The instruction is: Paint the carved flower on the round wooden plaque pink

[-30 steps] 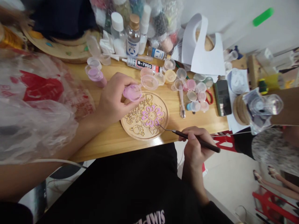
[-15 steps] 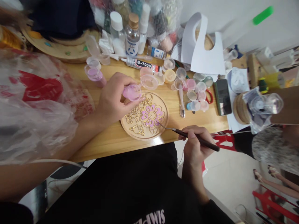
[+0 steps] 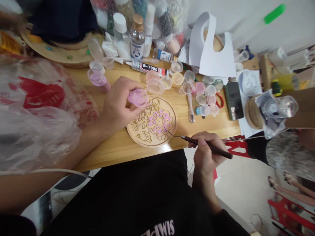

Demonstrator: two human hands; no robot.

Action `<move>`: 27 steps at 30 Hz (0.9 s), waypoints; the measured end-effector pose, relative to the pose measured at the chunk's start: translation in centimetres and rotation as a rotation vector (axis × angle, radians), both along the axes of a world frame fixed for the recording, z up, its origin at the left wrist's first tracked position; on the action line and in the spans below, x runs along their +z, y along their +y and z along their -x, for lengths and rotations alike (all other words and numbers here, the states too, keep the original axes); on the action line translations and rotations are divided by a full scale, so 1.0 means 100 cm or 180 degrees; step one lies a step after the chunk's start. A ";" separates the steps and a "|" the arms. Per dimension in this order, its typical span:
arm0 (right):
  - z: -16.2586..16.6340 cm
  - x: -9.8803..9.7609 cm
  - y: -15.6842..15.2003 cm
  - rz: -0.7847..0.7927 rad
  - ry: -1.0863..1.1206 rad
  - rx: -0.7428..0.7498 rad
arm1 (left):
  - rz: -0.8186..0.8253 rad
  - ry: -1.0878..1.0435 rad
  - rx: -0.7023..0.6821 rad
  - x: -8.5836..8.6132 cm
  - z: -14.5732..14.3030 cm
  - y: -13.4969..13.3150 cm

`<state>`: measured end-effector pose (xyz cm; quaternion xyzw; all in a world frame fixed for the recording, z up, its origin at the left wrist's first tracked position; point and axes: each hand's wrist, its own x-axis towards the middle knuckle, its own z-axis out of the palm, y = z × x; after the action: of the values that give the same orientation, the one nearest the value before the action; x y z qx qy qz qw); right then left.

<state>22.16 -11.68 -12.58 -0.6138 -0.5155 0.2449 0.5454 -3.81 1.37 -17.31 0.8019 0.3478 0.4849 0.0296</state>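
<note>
Shift since earlier frame: slight change of camera view; left hand (image 3: 118, 106), right hand (image 3: 205, 150) and wooden disc (image 3: 152, 127) keep nearly the same relative positions.
Left hand: thumb and fingers closed on a small cup (image 3: 138, 98) of pink-purple material, held above the disc's upper-left part.
Right hand: closed in a pen-like grip on a dark-handled tool (image 3: 190, 140).
Tool tip: thin metal, at a lower petal of the flower (image 3: 159, 121); contact with the surface cannot be confirmed.
Disc location: flat on the wooden table (image 3: 103, 154), near the front edge, between the hands.
Disc surface: gold outlines; several petals filled pink-purple; the pattern at lower left unfilled.
Behind disc: open cups (image 3: 155, 86), then a glue tube (image 3: 149, 68) marked B-7000.
Right of disc: a slim white pen-like implement (image 3: 190, 105), clustered small cups (image 3: 210, 89) and a phone (image 3: 234, 100).
Left side: a plastic bag (image 3: 41, 91) with red print.
</note>
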 end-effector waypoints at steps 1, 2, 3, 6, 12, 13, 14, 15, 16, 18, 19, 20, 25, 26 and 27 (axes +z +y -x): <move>0.000 -0.001 0.000 -0.0026 0.0024 0.0014 | 0.0018 -0.0012 -0.0017 0.000 0.000 0.000; 0.000 -0.001 0.001 -0.0053 0.0049 0.0030 | 0.0050 -0.0034 -0.0041 0.000 0.000 0.000; 0.000 -0.001 0.001 -0.0075 0.0068 0.0040 | 0.0094 -0.0074 -0.0057 0.000 0.000 0.000; 0.000 -0.002 0.001 -0.0114 0.0072 0.0028 | 0.0508 -0.0215 -0.0020 -0.001 0.000 0.000; -0.001 -0.001 0.000 -0.0055 0.0069 0.0081 | 0.0795 -0.0372 -0.0035 -0.002 0.000 -0.003; -0.001 -0.001 0.000 -0.0065 0.0049 0.0056 | 0.0774 -0.0429 -0.0057 -0.001 0.000 -0.003; 0.000 -0.001 0.000 -0.0074 0.0030 0.0026 | 0.0722 -0.0455 -0.0075 -0.001 -0.001 -0.004; 0.000 -0.001 0.000 -0.0076 0.0014 0.0004 | 0.0620 -0.0430 -0.0082 0.000 -0.001 -0.003; 0.000 -0.002 0.000 -0.0069 0.0004 -0.0003 | 0.0489 -0.0358 -0.0073 0.001 -0.001 -0.003; 0.001 -0.003 0.000 -0.0055 0.0008 0.0000 | 0.0194 -0.0188 -0.0042 0.002 -0.001 -0.002; 0.001 -0.004 0.000 -0.0065 0.0023 0.0002 | 0.0093 -0.0130 -0.0033 0.003 -0.001 -0.001; 0.001 -0.004 0.000 -0.0085 0.0043 0.0004 | 0.0046 -0.0098 -0.0029 0.004 -0.001 -0.001; 0.004 -0.002 0.006 -0.0052 0.0414 -0.0122 | 0.0068 -0.0145 -0.0035 0.004 -0.001 0.000; 0.005 -0.001 0.008 -0.0008 0.0565 -0.0209 | 0.0111 -0.0165 -0.0024 0.003 -0.002 -0.001; 0.006 -0.001 0.011 0.0047 0.0729 -0.0321 | 0.0181 -0.0168 -0.0008 0.003 -0.002 -0.001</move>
<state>21.58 -10.53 -12.68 -0.6110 -0.4166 0.2895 0.6078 -3.64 1.24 -17.02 0.7881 0.3595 0.4958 0.0622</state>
